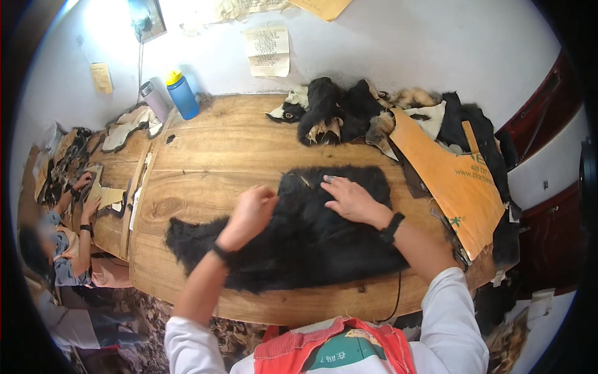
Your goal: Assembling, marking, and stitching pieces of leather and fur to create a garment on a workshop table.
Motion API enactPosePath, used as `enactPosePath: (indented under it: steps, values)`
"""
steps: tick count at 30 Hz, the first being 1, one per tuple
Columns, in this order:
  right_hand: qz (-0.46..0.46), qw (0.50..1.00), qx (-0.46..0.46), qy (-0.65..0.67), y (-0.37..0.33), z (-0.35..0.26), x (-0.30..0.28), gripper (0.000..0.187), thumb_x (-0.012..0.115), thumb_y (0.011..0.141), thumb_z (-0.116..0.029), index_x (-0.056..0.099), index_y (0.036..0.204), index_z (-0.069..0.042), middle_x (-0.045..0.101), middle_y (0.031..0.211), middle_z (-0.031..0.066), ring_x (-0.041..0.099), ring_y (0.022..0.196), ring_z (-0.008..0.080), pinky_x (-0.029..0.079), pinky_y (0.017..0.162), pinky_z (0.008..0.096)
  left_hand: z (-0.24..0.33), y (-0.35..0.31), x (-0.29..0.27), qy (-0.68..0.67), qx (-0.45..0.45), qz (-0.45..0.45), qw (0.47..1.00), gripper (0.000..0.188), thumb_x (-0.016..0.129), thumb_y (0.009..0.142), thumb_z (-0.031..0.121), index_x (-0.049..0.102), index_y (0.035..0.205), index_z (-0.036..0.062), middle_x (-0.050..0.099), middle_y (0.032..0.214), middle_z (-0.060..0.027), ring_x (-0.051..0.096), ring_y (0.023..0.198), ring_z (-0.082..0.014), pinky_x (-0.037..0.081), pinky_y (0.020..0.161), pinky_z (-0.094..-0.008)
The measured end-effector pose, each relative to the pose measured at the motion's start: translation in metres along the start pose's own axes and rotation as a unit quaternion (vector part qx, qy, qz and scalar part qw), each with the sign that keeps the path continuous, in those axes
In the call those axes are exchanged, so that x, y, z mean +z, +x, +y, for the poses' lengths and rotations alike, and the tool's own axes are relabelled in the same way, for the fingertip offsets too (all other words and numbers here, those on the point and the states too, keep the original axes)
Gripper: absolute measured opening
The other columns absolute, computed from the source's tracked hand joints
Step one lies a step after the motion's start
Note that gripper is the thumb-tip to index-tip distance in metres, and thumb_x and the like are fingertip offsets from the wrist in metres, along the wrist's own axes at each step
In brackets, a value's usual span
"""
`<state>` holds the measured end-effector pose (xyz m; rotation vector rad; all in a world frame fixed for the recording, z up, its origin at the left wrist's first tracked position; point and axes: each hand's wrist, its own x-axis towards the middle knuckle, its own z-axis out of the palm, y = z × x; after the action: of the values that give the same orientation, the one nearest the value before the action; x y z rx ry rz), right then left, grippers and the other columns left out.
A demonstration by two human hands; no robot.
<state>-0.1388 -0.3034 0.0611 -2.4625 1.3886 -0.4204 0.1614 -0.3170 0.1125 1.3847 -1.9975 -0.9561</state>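
A black fur pelt (311, 230) lies across the wooden table (193, 143) in front of me, its narrow end pointing left. My right hand (352, 199) rests on the upper part of the pelt with its fingers stretched out. Near the pelt's far left edge, my left hand (250, 215) is held with its fingers curled together. What those fingers hold, if anything, is hidden. Between the hands, a small pale streak (305, 181) shows in the fur. Dark bands sit on both my wrists.
Black and white fur pieces (336, 112) are heaped at the back right beside a cut orange pattern sheet (448, 181). A blue bottle (182, 95) and a pinkish flask (154, 101) stand at the back left. At far left, a person (68, 249) handles a tan piece (93, 187).
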Motion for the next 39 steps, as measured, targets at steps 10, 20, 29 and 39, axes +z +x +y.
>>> enactPosePath:
  steps: [10, 20, 29, 39]
  values:
    - [-0.105, 0.991, 0.078, -0.032, 0.003, -0.005, 0.020, 0.075, 0.054, 0.099, -0.042, 0.026, 0.157, -0.004, 0.025, 0.164, 0.0148, 0.020, 0.153, 0.0325, 0.021, 0.120, 0.0536, -0.036, 0.052, 0.084, -0.011, 0.090, 0.109, 0.990, 0.012, 0.069, 0.085, 0.003, 0.059, 0.090, 0.0017, 0.061, 0.090, -0.0180, 0.062, 0.085, -0.0397, 0.050, 0.075, -0.0473]
    - [0.086, 0.992, 0.083, 0.032, -0.002, 0.060, -0.009, 0.066, 0.080, 0.081, -0.034, 0.053, 0.135, -0.007, 0.055, 0.128, 0.0146, 0.050, 0.125, 0.0345, 0.037, 0.105, 0.0532, -0.090, 0.072, 0.048, -0.196, -0.236, 0.064, 0.950, 0.027, 0.075, 0.084, 0.011, 0.065, 0.106, -0.0026, 0.071, 0.097, -0.0161, 0.067, 0.090, -0.0282, 0.053, 0.075, -0.0378]
    - [-0.038, 0.960, 0.266, 0.078, 0.007, 0.080, -0.031, 0.060, 0.088, 0.071, -0.028, 0.061, 0.121, -0.006, 0.065, 0.117, 0.0186, 0.060, 0.114, 0.0383, 0.048, 0.093, 0.0422, -0.059, 0.071, 0.070, 0.190, -0.099, 0.061, 0.975, 0.041, 0.082, 0.076, 0.019, 0.065, 0.109, 0.0010, 0.069, 0.102, -0.0186, 0.067, 0.093, -0.0354, 0.054, 0.077, -0.0398]
    - [0.104, 0.993, -0.053, 0.008, -0.080, 0.022, -0.067, 0.021, 0.073, 0.069, -0.008, 0.064, 0.087, -0.005, 0.067, 0.096, 0.0115, 0.065, 0.090, 0.0308, 0.051, 0.079, 0.0412, 0.000, -0.014, 0.038, -0.037, 0.016, 0.077, 0.996, 0.022, 0.071, 0.073, -0.002, 0.067, 0.093, 0.0053, 0.065, 0.088, -0.0089, 0.061, 0.084, -0.0323, 0.050, 0.077, -0.0417]
